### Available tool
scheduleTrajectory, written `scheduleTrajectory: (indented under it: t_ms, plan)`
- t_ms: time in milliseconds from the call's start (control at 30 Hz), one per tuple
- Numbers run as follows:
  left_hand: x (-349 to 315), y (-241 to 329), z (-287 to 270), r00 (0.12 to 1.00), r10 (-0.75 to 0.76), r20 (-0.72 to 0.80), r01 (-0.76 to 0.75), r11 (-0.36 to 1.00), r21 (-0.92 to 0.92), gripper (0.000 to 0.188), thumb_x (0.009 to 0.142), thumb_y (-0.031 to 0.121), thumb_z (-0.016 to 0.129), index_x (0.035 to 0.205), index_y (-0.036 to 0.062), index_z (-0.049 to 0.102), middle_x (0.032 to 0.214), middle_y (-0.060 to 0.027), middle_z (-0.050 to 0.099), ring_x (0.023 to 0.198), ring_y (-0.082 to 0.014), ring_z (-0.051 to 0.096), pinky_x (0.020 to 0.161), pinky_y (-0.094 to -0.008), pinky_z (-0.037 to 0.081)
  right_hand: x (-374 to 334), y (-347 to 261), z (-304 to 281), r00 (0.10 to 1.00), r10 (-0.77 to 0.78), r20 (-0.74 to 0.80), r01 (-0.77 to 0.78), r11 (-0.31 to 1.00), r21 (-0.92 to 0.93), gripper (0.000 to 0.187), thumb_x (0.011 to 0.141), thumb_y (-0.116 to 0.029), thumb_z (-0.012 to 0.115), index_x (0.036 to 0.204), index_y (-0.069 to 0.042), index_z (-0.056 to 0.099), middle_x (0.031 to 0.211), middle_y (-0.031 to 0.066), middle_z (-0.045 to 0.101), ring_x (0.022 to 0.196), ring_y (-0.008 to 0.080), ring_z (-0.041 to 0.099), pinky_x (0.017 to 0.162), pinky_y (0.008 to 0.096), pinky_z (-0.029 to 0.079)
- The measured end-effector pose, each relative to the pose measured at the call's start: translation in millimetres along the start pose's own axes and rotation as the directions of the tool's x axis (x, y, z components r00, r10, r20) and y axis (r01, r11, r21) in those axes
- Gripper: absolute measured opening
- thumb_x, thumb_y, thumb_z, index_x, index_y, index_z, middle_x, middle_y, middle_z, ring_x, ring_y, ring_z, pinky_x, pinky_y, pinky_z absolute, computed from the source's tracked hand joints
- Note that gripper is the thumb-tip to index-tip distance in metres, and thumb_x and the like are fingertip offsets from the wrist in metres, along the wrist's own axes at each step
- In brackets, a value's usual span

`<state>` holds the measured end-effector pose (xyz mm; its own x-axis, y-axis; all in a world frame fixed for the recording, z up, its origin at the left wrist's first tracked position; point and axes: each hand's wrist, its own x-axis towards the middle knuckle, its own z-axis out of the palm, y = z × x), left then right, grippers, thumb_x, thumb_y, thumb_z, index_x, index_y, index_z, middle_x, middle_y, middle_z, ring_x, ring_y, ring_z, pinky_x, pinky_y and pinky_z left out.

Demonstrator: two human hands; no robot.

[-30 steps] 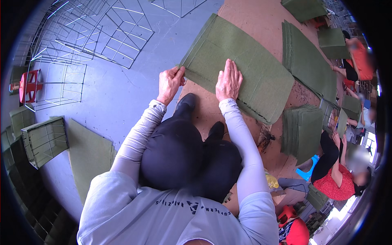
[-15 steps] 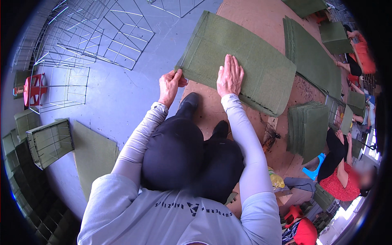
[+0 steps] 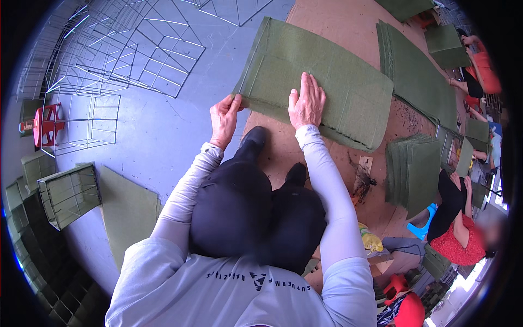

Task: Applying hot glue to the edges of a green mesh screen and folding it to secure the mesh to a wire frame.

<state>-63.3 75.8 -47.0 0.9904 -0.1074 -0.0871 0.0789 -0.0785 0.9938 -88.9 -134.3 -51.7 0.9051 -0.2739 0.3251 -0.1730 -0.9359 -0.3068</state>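
A flat green fabric panel [image 3: 343, 71] lies in front of my feet, with thin straight ridges showing through its surface. Its near left corner is pinched between the thumb and fingers of my left hand [image 3: 224, 117]. My right hand [image 3: 306, 103] rests palm down on the near middle of the panel, its fingers stretched out and pointing away from me. Whatever lies inside or beneath the panel is hidden.
Wire frames [image 3: 169, 49] stand at the far left, near a red stool [image 3: 48, 125]. A green-covered box [image 3: 70, 195] is at left. Stacks of green panels [image 3: 417, 76] lie at right on brown sheeting [image 3: 332, 11]. Another person in red [image 3: 457, 240] sits at right near a blue stool [image 3: 422, 222].
My left hand has shifted slightly left, and the panel's left end has moved a little with it. Its left ridge shows more plainly. My right hand has stayed almost still.
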Motion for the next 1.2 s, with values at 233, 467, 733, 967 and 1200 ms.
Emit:
scheduleTrajectory:
  t_ms: [233, 467, 733, 967, 1200]
  plan:
    - [8.3, 13.7, -6.0, 0.996, -0.088, -0.001, 0.088, 0.99, 0.113, 0.033, 0.09, 0.025, 0.054, 0.08, -0.0051, 0.062, 0.064, -0.0062, 0.063, 0.064, -0.0099, 0.061, 0.062, -0.0254, 0.049, 2.7, -0.8, -6.4, 0.999, 0.036, -0.018, -0.034, 0.994, 0.104, 0.053, 0.085, -0.022, 0.05, 0.133, -0.003, 0.037, 0.132, 0.0141, 0.046, 0.127, 0.025, 0.037, 0.106, 0.0448, 0.024]
    - [30.7, 35.6, -6.5, 0.998, 0.02, 0.065, -0.049, 0.873, 0.485, 0.036, 0.084, 0.03, 0.061, 0.082, -0.0057, 0.064, 0.056, -0.01, 0.057, 0.055, -0.0114, 0.053, 0.054, -0.0308, 0.043, 1.7, 1.3, -6.0, 0.999, -0.035, -0.033, 0.038, 0.993, 0.116, 0.053, 0.085, -0.023, 0.048, 0.133, -0.003, 0.037, 0.132, 0.0155, 0.045, 0.127, 0.0268, 0.037, 0.106, 0.0472, 0.025]
    - [69.5, 62.2, 21.1, 0.979, 0.129, 0.16, -0.205, 0.582, 0.786, 0.038, 0.079, 0.038, 0.063, 0.075, 0.0006, 0.065, 0.064, -0.0176, 0.061, 0.065, -0.0348, 0.061, 0.06, -0.0412, 0.046, 1.0, 11.3, -10.5, 0.996, -0.017, -0.082, 0.043, 0.943, 0.33, 0.054, 0.084, -0.02, 0.052, 0.132, -0.001, 0.038, 0.131, 0.0183, 0.045, 0.124, 0.0306, 0.041, 0.106, 0.0443, 0.027]
    - [62.1, 44.2, 15.2, 0.987, 0.162, 0.016, -0.122, 0.669, 0.733, 0.025, 0.078, 0.03, 0.063, 0.079, 0.0049, 0.066, 0.067, -0.0155, 0.062, 0.068, -0.0328, 0.062, 0.061, -0.0405, 0.047, -16.3, 95.1, -44.1, 0.867, 0.476, -0.148, -0.487, 0.872, -0.052, 0.051, 0.094, -0.033, 0.036, 0.136, -0.004, 0.035, 0.141, 0.0144, 0.035, 0.134, 0.026, 0.028, 0.109, 0.0469, 0.017]
    - [45.6, 44.9, 22.2, 0.986, 0.122, -0.11, -0.029, 0.788, 0.615, 0.026, 0.079, 0.027, 0.063, 0.083, 0.0012, 0.065, 0.061, -0.0174, 0.056, 0.056, -0.0285, 0.058, 0.057, -0.0358, 0.043, -17.6, 102.5, -35.8, 0.861, 0.465, -0.206, -0.496, 0.857, -0.138, 0.047, 0.094, -0.03, 0.035, 0.134, -0.005, 0.038, 0.139, 0.0113, 0.039, 0.131, 0.0245, 0.031, 0.107, 0.043, 0.023]
